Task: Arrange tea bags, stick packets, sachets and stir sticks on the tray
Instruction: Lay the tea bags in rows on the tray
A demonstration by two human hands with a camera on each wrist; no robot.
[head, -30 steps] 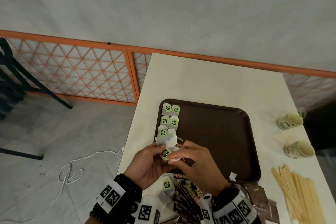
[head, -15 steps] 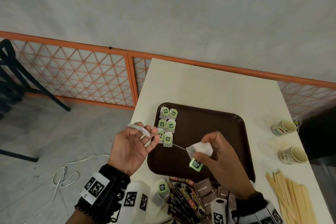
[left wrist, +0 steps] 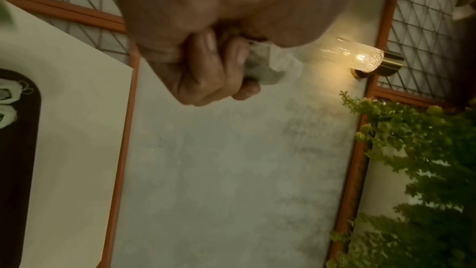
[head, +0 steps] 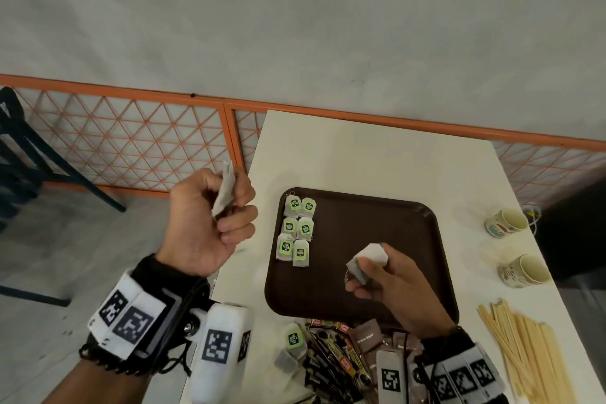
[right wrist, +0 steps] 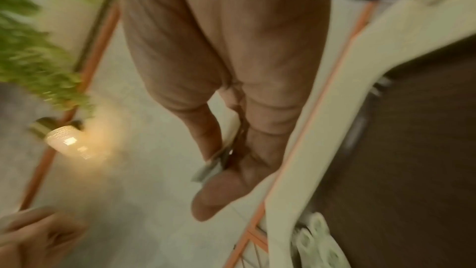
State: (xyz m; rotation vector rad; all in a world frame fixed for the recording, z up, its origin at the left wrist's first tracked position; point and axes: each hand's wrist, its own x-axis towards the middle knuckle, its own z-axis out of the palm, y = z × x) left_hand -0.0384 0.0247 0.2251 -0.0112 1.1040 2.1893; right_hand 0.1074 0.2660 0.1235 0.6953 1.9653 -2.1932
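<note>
head view: the left hand (head: 210,223) pinches one tea bag (head: 224,189) off the tray's (head: 377,223) left rim; the right hand (head: 387,276) pinches another (head: 367,259) above its middle. if their strings are tangled, pulling could tear a bag or disturb the six-bag rows (head: 296,231).

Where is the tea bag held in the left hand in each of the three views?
Head: the tea bag is left of centre, pinched in the raised left hand, off the table's left edge.
Left wrist: the bag is upper centre, sticking out past the curled fingers.
Right wrist: not clearly in it; only part of the left hand shows, bottom left.
Shared landmark: the brown tray.
</note>
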